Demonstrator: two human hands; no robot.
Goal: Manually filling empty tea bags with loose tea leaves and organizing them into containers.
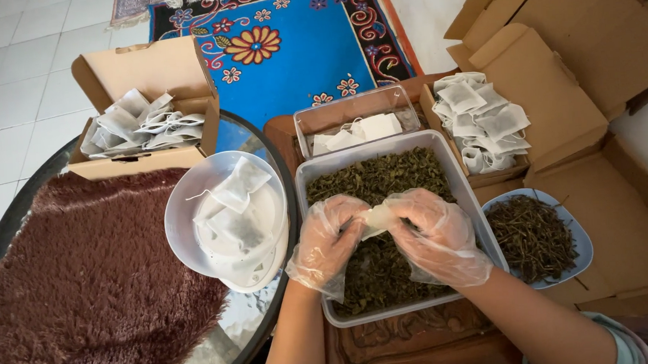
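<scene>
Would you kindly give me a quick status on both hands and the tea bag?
Left hand and right hand, gloved, both pinching small white tea bag. Held over grey tub of dried leaves. Nothing between hands and tub.

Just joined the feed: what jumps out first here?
Centre frame, the left hand and right hand, in clear plastic gloves, hold a small white filter bag over a grey tub of dried green leaves. Behind it lies a bright blue floral rug; lower left, a brown shaggy mat.
</scene>
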